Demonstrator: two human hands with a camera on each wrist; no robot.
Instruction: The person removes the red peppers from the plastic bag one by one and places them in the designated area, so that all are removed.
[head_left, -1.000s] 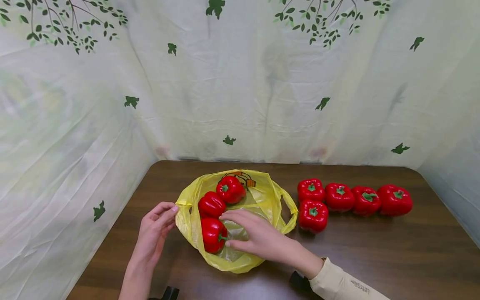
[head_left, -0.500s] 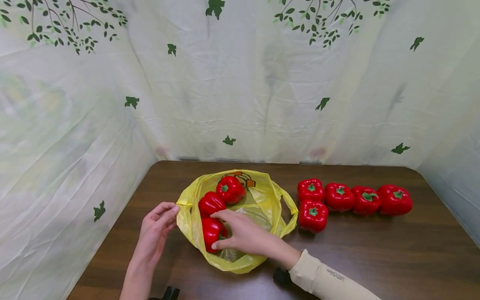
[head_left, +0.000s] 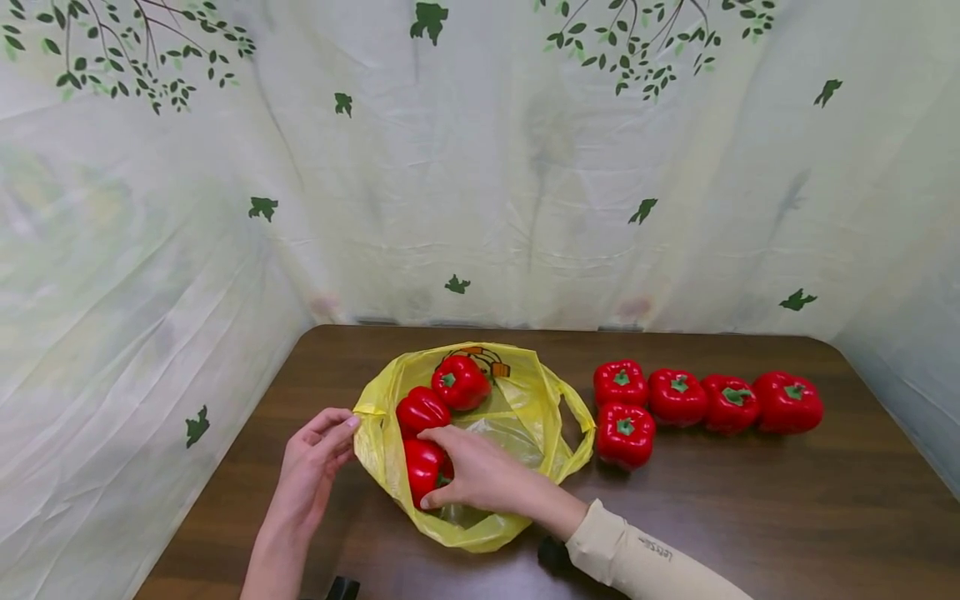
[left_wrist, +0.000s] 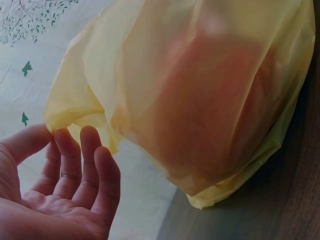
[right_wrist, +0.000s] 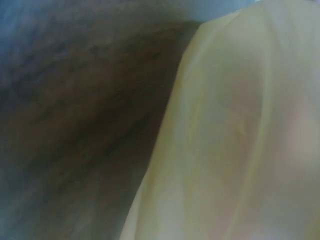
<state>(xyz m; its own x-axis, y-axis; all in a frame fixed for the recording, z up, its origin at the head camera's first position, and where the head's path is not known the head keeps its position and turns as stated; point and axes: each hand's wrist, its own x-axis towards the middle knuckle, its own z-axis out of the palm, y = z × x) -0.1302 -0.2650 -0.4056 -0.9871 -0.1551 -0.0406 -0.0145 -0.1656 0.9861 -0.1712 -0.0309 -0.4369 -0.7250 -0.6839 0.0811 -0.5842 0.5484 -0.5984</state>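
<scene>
A yellow plastic bag (head_left: 522, 392) stands open-mouthed on the table, with three red bell peppers inside along its left side. My left hand (head_left: 309, 467) pinches the bag's left edge between thumb and index finger, the other fingers loosely bent, as the left wrist view shows. Inside the bag, my right hand (head_left: 487, 473) grips the nearest bell pepper (head_left: 422, 468), thumb at its front and fingers over its far side. Beyond it lie a second bell pepper (head_left: 422, 410) and a third (head_left: 461, 383). In the right wrist view the yellow film (right_wrist: 210, 150) hides the hand.
Right of the bag, several more red bell peppers (head_left: 678, 397) form a row, and one (head_left: 626, 435) sits in front of the row's left end, close to the bag handle (head_left: 576, 417). A leaf-printed curtain (head_left: 525, 208) hangs behind the brown wooden table (head_left: 750, 517).
My right hand has moved left and down inside the bag and closed round the nearest pepper. The left hand keeps its pinch on the bag's edge, and the other peppers stay put.
</scene>
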